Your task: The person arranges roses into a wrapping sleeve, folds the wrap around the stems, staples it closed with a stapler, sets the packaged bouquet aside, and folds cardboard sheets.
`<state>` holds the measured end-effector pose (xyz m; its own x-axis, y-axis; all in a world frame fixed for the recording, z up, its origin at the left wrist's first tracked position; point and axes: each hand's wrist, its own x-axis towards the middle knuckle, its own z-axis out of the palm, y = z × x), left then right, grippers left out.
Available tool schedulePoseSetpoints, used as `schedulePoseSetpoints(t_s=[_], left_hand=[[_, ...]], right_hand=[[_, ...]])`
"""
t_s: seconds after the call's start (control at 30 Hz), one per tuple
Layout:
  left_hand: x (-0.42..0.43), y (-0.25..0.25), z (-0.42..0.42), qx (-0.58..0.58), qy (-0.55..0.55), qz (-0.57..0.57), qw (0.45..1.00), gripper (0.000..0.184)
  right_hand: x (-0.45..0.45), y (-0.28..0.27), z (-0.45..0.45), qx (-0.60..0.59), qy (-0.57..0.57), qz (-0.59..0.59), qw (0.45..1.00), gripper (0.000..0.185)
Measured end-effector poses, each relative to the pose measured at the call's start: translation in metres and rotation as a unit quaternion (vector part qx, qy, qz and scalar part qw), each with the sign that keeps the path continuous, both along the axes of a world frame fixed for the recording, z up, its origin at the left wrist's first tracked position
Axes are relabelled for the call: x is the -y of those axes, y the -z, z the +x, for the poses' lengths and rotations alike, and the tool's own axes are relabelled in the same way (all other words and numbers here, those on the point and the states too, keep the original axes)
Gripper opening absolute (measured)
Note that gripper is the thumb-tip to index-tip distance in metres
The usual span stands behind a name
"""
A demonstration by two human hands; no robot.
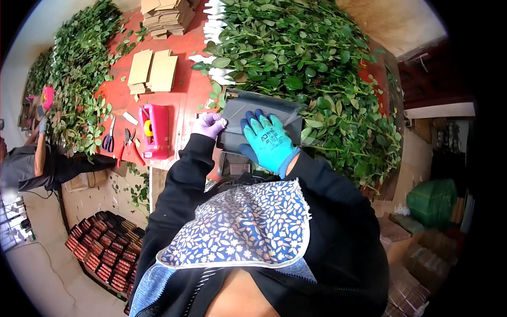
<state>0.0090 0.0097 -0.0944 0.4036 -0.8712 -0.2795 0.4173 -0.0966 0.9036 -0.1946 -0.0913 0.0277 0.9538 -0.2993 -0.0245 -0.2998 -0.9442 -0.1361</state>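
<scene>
My left hand (209,126), in a thin purple glove, is closed in a pinch at the left edge of a dark grey flat panel (232,108). What its fingertips hold, if anything, is too small to make out. Flat on the panel lies my right hand (268,138), its fingers spread, in a teal work glove with dark blue fingertips. Leafy green stems (296,47) with white wraps (215,31) at one end are heaped just behind the panel. More foliage (348,132) reaches its right side.
On the red table (182,103) left of me stand a pink tape dispenser (154,132), red-handled pruners (129,145), scissors (109,138) and cardboard pieces (153,71). A second stem heap (79,68) lies further left, where another person (29,164) works. Cartons (406,280) sit lower right.
</scene>
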Motion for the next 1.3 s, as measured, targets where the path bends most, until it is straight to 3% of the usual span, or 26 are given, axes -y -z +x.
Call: schedulePoseSetpoints(t_s=[0.17, 0.23, 0.6, 0.67, 0.9, 0.93, 0.97, 1.0, 1.03, 1.07, 1.13, 1.2, 1.27, 1.3], left_hand=[[0.004, 0.002, -0.001, -0.062, -0.04, -0.007, 0.997, 0.011], [0.006, 0.003, 0.0, -0.066, -0.031, 0.014, 0.997, 0.013], [0.012, 0.017, 0.007, -0.082, 0.018, 0.043, 0.996, 0.013], [0.012, 0.009, 0.005, 0.01, 0.061, 0.044, 0.997, 0.013], [-0.011, -0.007, 0.007, -0.038, 0.055, 0.077, 0.995, 0.01], [-0.022, 0.02, 0.01, 0.14, 0.023, 0.038, 0.989, 0.03], [-0.032, 0.017, 0.013, 0.369, 0.031, 0.11, 0.923, 0.051], [-0.042, 0.014, 0.014, 0.579, 0.035, 0.174, 0.796, 0.071], [-0.052, 0.025, 0.016, 0.634, 0.075, 0.227, 0.735, 0.112], [-0.057, 0.027, 0.012, 0.636, 0.11, 0.262, 0.717, 0.129], [-0.06, 0.023, -0.001, 0.622, 0.177, 0.348, 0.679, 0.133], [-0.052, 0.021, 0.0, 0.624, 0.183, 0.358, 0.671, 0.133], [-0.053, 0.03, 0.006, 0.629, 0.171, 0.339, 0.678, 0.125], [-0.054, 0.032, 0.013, 0.6, 0.172, 0.322, 0.711, 0.119]], right_hand=[[-0.006, -0.004, 0.008, -0.031, 0.024, 0.055, 0.998, 0.059], [-0.015, 0.01, 0.01, -0.091, -0.006, -0.087, 0.992, 0.053], [-0.033, 0.031, 0.013, -0.08, 0.089, -0.112, 0.986, 0.056], [-0.036, 0.021, 0.014, -0.083, 0.105, -0.109, 0.985, 0.058], [-0.04, 0.011, 0.01, -0.101, 0.138, -0.097, 0.981, 0.061], [-0.039, 0.009, 0.01, -0.104, 0.138, -0.097, 0.98, 0.061], [-0.039, 0.007, 0.01, -0.105, 0.142, -0.081, 0.981, 0.061], [-0.038, 0.007, 0.008, -0.101, 0.146, -0.065, 0.982, 0.062], [-0.038, 0.006, 0.006, -0.092, 0.147, -0.051, 0.984, 0.063], [-0.037, 0.005, 0.006, -0.094, 0.149, -0.051, 0.983, 0.063], [-0.038, 0.006, 0.005, -0.103, 0.147, -0.067, 0.981, 0.065], [-0.038, 0.007, 0.004, -0.103, 0.146, -0.073, 0.981, 0.065], [-0.037, 0.01, 0.003, -0.093, 0.144, -0.091, 0.981, 0.065], [-0.037, 0.01, 0.003, -0.098, 0.141, -0.096, 0.98, 0.065]])
